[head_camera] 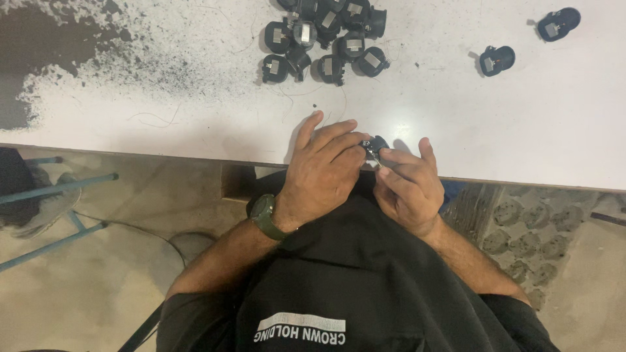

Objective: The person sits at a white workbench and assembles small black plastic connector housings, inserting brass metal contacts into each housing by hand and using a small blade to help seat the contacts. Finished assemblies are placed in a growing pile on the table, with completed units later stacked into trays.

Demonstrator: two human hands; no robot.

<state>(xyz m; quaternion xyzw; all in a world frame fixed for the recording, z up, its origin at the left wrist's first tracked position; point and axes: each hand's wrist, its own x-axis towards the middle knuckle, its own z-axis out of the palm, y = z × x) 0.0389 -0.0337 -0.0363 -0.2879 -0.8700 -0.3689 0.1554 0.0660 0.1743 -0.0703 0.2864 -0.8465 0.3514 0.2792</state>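
Both hands meet at the near edge of a white table (195, 117). My left hand (323, 171), with a dark green watch on its wrist, curls over a small black plastic part with a metal piece (374, 147). My right hand (407, 186) pinches the same part from the right with thumb and fingers. The part is mostly hidden between the fingers.
A pile of several like black parts (326, 39) lies at the table's far middle. Two more black parts (497, 59) (559, 23) lie at the far right. Dark worn patch (39, 45) on the table's far left. Blue metal stool frame (59, 195) on the floor at left.
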